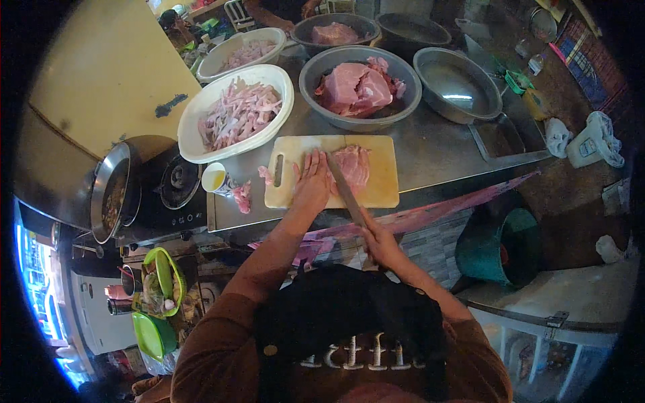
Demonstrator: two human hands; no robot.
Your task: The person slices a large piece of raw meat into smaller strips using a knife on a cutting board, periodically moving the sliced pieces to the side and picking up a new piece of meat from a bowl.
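My right hand (380,243) grips the handle of a long knife (343,189). Its blade points away from me and lies along the left edge of a flat piece of raw pink meat (354,168). Close beside the blade, my left hand (311,184) lies flat, fingers pointing forward; what is under its palm is hidden. Both meat and blade are over a pale cutting board (385,174) with a handle slot at its left end. Small meat scraps (242,197) lie left of the board, near a paper cup (215,179) holding yellow liquid.
Behind the board stand a white basin (184,133) of pale raw meat strips, a grey basin (307,108) with a large meat chunk, and another grey basin (456,85). A wok (113,191) and a cooktop (179,201) are at left. Across the counter is another person's arm (267,15).
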